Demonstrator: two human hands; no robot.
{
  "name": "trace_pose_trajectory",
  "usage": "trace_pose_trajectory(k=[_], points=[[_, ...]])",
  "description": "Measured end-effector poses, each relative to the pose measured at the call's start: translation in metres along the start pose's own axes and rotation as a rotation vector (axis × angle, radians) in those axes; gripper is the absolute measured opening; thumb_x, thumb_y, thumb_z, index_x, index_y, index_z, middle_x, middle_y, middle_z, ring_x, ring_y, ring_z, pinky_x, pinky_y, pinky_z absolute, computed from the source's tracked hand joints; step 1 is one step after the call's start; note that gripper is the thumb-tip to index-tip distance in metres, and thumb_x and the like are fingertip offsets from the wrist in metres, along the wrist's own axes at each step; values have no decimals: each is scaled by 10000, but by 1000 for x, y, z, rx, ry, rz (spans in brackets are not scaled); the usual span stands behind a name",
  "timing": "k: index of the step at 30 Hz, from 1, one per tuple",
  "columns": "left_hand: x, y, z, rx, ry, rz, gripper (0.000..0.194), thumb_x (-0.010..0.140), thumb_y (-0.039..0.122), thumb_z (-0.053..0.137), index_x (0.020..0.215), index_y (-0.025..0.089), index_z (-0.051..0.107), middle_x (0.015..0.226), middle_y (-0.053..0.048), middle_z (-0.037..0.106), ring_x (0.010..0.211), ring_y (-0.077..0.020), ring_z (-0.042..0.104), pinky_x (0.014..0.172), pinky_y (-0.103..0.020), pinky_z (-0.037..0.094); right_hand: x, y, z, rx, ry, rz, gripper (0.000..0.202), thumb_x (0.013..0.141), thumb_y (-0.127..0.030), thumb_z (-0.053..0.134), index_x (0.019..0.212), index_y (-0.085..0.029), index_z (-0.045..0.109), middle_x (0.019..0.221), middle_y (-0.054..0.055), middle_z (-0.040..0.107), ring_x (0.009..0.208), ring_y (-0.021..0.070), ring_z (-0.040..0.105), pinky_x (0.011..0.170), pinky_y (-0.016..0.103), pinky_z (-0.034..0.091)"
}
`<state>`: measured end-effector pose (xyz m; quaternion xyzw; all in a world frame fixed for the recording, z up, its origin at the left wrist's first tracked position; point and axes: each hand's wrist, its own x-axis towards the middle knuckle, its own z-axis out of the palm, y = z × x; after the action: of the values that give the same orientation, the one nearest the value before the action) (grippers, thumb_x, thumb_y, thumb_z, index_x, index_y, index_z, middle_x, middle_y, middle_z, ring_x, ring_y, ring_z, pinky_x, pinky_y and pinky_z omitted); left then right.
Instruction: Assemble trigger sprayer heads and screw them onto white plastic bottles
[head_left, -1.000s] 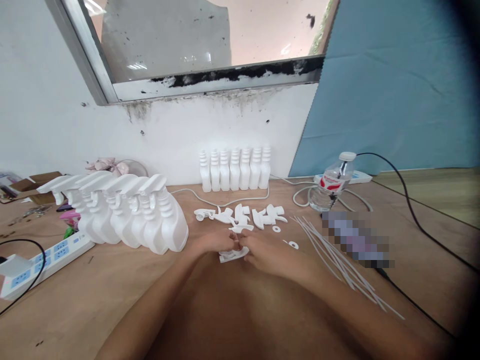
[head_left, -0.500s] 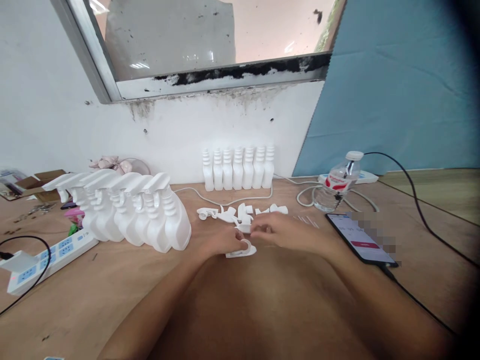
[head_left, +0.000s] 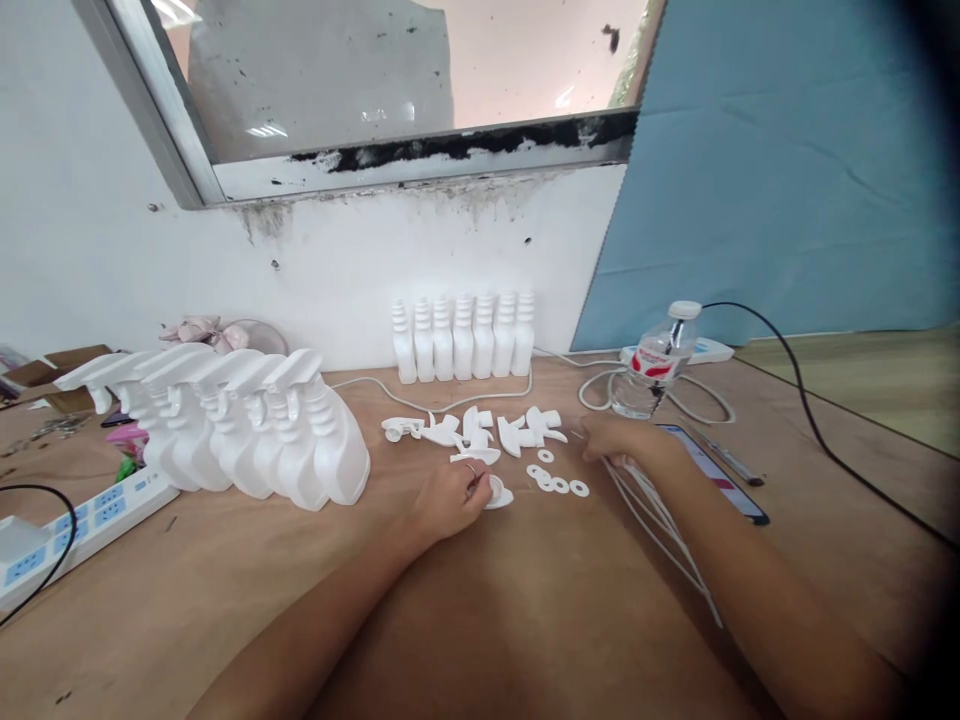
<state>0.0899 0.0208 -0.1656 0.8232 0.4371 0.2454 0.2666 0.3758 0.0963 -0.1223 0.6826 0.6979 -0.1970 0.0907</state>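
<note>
In the head view, my left hand [head_left: 450, 500] is closed, its thumb and fingertips pinched on a white trigger sprayer head [head_left: 498, 494] low over the table. The fingers hide part of that piece. My right hand [head_left: 616, 438] is off to the right with its fingers closed at the upper ends of several thin white tubes [head_left: 660, 518], which run down beside the forearm. Between the hands lie several flat white washers [head_left: 560, 485]. Just beyond them are loose white sprayer parts [head_left: 517, 435], with another white piece [head_left: 475, 455] right behind my left hand.
Assembled white spray bottles [head_left: 289, 440] stand in rows at left, beside a power strip [head_left: 82, 530]. Headless white bottles [head_left: 465, 345] line the wall. At right are a water bottle [head_left: 658, 365], a phone [head_left: 709, 470], a pen-like tool [head_left: 731, 463] and cables [head_left: 600, 395].
My right hand has moved right, from the sprayer parts to the tubes, uncovering the washers. My left hand stays at the sprayer head. The view has shifted slightly.
</note>
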Motion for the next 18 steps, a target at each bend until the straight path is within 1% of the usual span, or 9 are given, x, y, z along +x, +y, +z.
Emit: trace_pose_trajectory(k=[2,5,7,10,12,15,18], points=[[-3,0,0,27,9,20,303,925,307,364,893,172,633,867,-46,664,797,-166,580,783,-267,405,3,2,3,34,-14,12,317,597,-116,665,899,-211,648,519,16,573,408,193,537,443,304,412],[-6,3,-1,75,3,38,359,952,386,343,952,180,637,860,-50,669,795,-173,593,780,-271,410,8,4,6,72,1,0,197,611,-128,649,796,-195,642,516,40,577,444,214,557,478,334,434],[-6,5,-2,117,-8,45,381,939,457,378,976,182,639,885,-53,677,810,-183,605,780,-274,417,11,5,8,84,16,-4,120,624,-143,628,737,-182,636,479,51,561,461,243,572,499,358,438],[-7,6,-2,158,-22,34,413,879,548,480,1018,193,638,972,-59,687,867,-202,620,805,-282,429,14,6,11,95,41,-11,100,610,-154,626,706,-177,638,411,43,523,457,259,571,521,369,431],[-7,5,0,172,-23,40,430,849,568,522,1051,205,633,1027,-58,687,912,-213,623,820,-288,434,16,6,12,102,68,-21,111,577,-146,639,683,-178,633,381,27,499,450,248,560,539,361,424],[-8,3,2,190,3,63,432,849,561,526,1075,208,630,1050,-54,690,932,-220,628,817,-296,444,16,5,10,133,118,-64,92,533,-134,639,599,-179,594,381,12,479,481,229,548,567,340,412],[-7,1,4,192,29,63,416,846,542,537,1062,200,636,1011,-53,697,896,-212,632,796,-290,452,10,2,-1,218,171,-178,48,575,-186,600,562,-172,556,509,26,542,587,205,551,605,310,407]])
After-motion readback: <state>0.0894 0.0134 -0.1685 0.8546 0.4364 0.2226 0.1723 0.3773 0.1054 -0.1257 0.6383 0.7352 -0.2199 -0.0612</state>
